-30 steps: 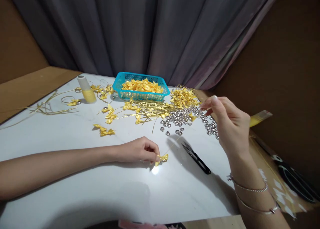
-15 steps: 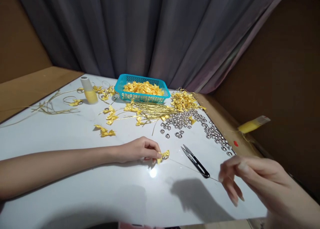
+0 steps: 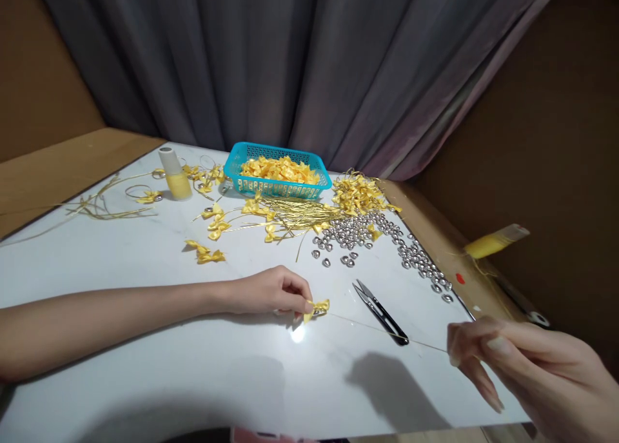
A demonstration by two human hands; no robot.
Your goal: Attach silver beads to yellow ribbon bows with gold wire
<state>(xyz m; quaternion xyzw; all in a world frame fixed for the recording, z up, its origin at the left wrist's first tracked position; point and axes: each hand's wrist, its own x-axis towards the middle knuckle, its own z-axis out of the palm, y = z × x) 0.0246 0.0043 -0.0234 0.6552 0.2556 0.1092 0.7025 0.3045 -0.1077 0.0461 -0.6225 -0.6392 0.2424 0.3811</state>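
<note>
My left hand [image 3: 282, 293] pinches a yellow ribbon bow [image 3: 319, 307] just above the white tabletop, with a small silvery piece showing on the bow. A thin yellowish thread [image 3: 377, 327] runs from the bow to the right. Its other end is between the fingertips of my right hand [image 3: 512, 359], which is raised at the table's right side; the thread looks taut. Black thread snips [image 3: 382, 314] lie on the table with their blades pointing away, and the thread passes over their handle end. Whether a needle is in my right fingers cannot be made out.
Behind are a blue basket [image 3: 230, 166] of yellow bows, gold cords [image 3: 294, 214], a bow pile [image 3: 358, 195] and silver heart-shaped beads [image 3: 351, 231]. Thread spools stand at left [image 3: 175, 175] and lie at right [image 3: 498, 241]. Loose bows [image 3: 206, 253] lie left of centre.
My right hand has moved right, away from the bow, and the stretch of thread between my hands is longer. My left hand stays in place on the bow. The view has shifted slightly.
</note>
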